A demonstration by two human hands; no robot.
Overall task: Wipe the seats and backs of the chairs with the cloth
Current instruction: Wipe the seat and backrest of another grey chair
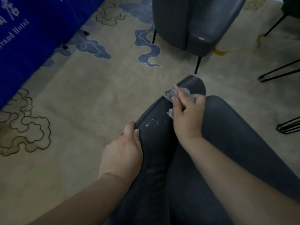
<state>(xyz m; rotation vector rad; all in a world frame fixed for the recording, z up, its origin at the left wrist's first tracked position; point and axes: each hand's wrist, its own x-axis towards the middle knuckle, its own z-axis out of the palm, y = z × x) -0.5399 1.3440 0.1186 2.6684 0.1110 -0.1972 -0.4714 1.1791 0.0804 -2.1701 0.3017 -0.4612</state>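
right hand (pixel 186 117) presses cloth (pixel 174 95) on chair back (pixel 155 143); left hand (pixel 121 153) grips its edge.

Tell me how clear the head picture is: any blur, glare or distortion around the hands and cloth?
Head view: dim, soft light, no harsh glare; small white glints on the chair back between the left hand and the cloth gripped by the right hand; the edges bend from the wide lens; the blue banner is blurred.

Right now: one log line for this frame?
left hand: grips chair back edge | right hand: presses cloth on back | wet specks remain
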